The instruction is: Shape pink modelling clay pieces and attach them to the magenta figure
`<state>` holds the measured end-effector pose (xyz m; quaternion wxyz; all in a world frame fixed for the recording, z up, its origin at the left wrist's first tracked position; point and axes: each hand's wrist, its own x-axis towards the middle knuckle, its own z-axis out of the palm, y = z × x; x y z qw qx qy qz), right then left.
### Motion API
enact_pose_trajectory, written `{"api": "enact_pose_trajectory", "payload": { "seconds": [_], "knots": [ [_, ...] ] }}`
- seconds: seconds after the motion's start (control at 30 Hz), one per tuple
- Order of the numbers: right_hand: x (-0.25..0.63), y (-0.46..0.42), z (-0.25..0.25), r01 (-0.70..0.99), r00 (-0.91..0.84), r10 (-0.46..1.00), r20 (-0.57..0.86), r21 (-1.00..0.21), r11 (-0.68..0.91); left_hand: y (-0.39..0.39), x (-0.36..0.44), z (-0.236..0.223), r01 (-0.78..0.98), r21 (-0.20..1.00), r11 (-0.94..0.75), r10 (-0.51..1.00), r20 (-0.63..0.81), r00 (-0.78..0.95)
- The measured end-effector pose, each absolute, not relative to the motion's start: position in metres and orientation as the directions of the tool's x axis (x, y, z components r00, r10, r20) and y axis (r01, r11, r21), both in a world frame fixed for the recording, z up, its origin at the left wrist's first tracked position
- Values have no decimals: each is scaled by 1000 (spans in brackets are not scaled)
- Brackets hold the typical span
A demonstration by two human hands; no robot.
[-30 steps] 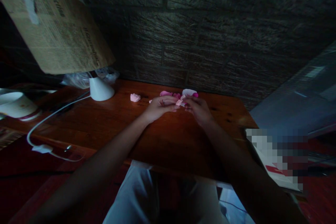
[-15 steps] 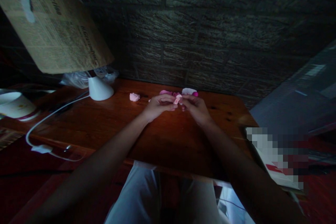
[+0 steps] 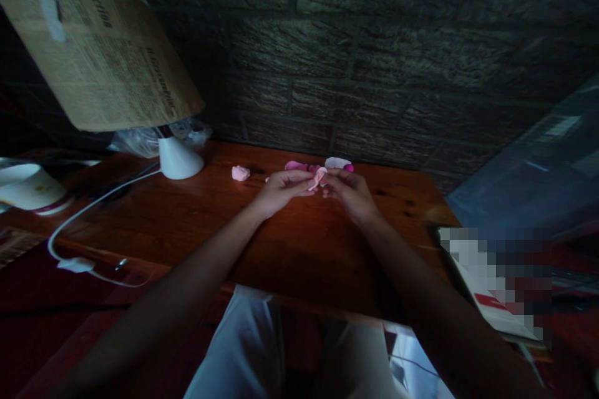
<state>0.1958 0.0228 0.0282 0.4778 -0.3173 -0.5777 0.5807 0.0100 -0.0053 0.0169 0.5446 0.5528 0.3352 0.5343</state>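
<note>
A small, soft-looking pale pink piece (image 3: pixel 319 178) is pinched between my two hands above the wooden table; its exact kind I cannot make out. My left hand (image 3: pixel 283 190) grips its left side with thumb and fingers. From the right, my right hand (image 3: pixel 350 193) holds the other side between thumb and forefinger. Just behind the fingers lie a pink flat piece (image 3: pixel 296 165) and a whitish, petal-like piece (image 3: pixel 337 163) with a magenta bit (image 3: pixel 349 168) at its edge. A crumpled pale pink lump (image 3: pixel 241 173) rests farther left, apart from both hands.
A lamp with a white base (image 3: pixel 180 159) and newsprint shade (image 3: pixel 112 56) stands at the left. Its white cord (image 3: pixel 70 221) hangs over the front edge of the table (image 3: pixel 299 243). A white cup (image 3: pixel 30 187) is far left. The brick wall (image 3: pixel 318 75) rises behind.
The pale pink piece between my fingers has turned and now looks more twisted and drawn out. My hands have stayed in nearly the same place.
</note>
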Motion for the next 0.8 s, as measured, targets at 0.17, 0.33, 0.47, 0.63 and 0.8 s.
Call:
{"api": "enact_pose_trajectory", "payload": {
  "seconds": [0.17,0.33,0.47,0.63,0.8],
  "knots": [
    [195,23,29,-227,-333,935,121,-973,45,-6,11,18,-200,960,-196,947,238,216],
    [195,20,33,-286,-325,944,60,-958,-37,-6,12,19,-191,961,-199,947,239,216],
    [196,19,35,-271,-378,924,52,-961,-57,-5,10,19,-180,964,-195,945,234,228],
    [197,18,36,-255,-416,907,69,-966,-43,-4,9,19,-191,965,-181,948,223,228],
    [195,17,35,-275,-410,908,85,-961,-35,-5,9,19,-204,965,-167,954,210,214]
  ]
}}
